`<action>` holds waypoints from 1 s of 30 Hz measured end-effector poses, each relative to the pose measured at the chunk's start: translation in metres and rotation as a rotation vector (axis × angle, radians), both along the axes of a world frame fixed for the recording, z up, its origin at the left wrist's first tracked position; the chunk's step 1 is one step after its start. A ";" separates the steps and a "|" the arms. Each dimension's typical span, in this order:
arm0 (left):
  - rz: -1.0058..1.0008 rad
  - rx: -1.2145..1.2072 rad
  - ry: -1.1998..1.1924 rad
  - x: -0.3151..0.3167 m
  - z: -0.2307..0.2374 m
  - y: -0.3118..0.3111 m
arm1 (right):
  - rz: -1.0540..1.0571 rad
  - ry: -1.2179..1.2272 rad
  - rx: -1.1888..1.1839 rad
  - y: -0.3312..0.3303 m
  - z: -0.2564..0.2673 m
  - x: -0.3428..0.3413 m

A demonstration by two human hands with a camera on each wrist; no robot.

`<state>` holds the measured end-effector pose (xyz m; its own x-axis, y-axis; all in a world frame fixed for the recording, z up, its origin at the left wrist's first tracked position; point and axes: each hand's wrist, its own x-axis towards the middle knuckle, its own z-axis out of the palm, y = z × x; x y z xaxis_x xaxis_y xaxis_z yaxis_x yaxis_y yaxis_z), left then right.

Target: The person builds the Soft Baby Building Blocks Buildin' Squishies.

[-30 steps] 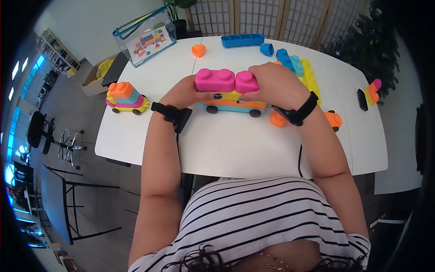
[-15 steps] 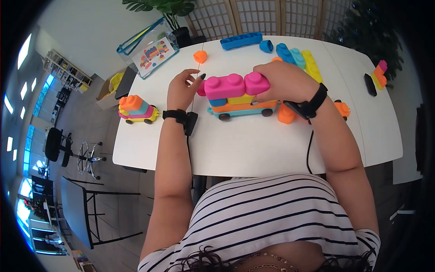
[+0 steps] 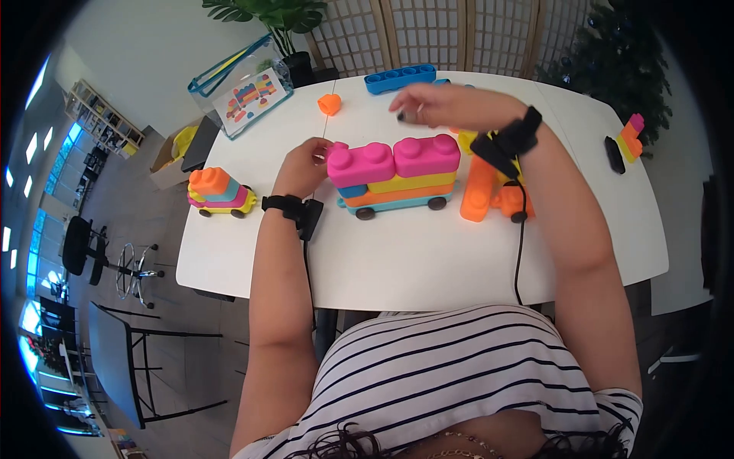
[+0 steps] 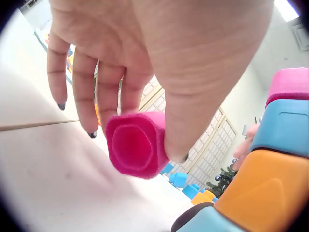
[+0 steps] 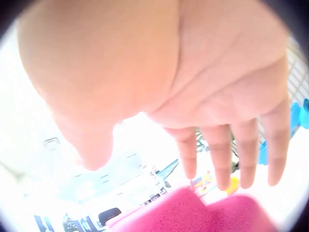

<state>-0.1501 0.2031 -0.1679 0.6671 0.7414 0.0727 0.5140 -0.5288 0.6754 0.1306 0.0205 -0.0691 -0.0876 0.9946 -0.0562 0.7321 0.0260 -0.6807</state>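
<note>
The thumb and forefinger of a person's left hand (image 3: 304, 167) pinch a small pink block (image 4: 137, 146), the other fingers hanging loosely. The block's hollow end faces back toward the left wrist, and it is off the left end of a tall toy wagon (image 3: 413, 181), apart from it in the left wrist view. The wagon stands on wheels, its long side running left to right in front of the person, pink blocks on top. The right hand (image 3: 451, 105) hovers past the wagon's far side, fingers loosely extended, holding nothing. So the left hand seems better placed for the wagon's left end. Orange blocks (image 3: 478, 191) lie just right of the wagon; a smaller toy car (image 3: 222, 197) stands well to its left.
</note>
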 end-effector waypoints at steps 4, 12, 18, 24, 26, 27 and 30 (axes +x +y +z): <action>0.082 0.091 -0.230 -0.001 -0.002 0.005 | -0.186 -0.243 0.165 0.075 -0.001 0.053; 0.233 0.071 -0.084 0.011 -0.012 -0.003 | -0.196 -0.625 0.123 0.159 -0.054 0.084; 0.224 0.161 -0.194 0.014 0.010 -0.018 | -0.267 -0.751 0.080 0.181 -0.067 0.079; 0.179 0.290 -0.339 0.013 0.000 -0.010 | -0.238 -0.895 0.111 0.166 -0.055 0.065; 0.173 0.219 -0.352 0.011 0.004 -0.012 | -0.125 -0.937 0.153 0.163 -0.054 0.066; 0.180 0.214 -0.353 0.010 0.006 -0.015 | -0.117 -0.938 0.151 0.160 -0.054 0.067; 0.193 0.095 -0.421 0.009 0.017 -0.023 | -0.108 -0.666 -0.127 0.157 -0.052 0.074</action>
